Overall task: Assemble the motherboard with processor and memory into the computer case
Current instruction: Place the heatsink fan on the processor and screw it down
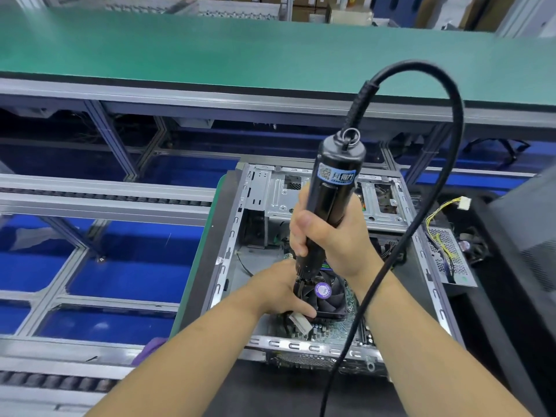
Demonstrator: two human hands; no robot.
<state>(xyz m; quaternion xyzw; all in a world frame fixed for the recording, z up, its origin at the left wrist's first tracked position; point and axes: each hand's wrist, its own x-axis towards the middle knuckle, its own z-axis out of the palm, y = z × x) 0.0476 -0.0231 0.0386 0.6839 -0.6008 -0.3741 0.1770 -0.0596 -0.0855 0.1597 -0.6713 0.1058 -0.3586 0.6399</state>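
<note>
Motherboard (337, 328) lay inside the open computer case (433, 296) on the dark surface (270, 392). An electric screwdriver (328, 212) stood upright over its cooler fan (326, 293), clenched in the right hand (328, 236). The left hand (279, 291) held the screwdriver's tip, thumb resting on the fan's edge.

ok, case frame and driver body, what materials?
Case: looks like bare sheet steel, matte grey, with stamped slots and folded edges. Driver: probably black plastic housing, smooth and semi-gloss, with a soft highlight and a stuck-on label; the right hand grips it.
</note>
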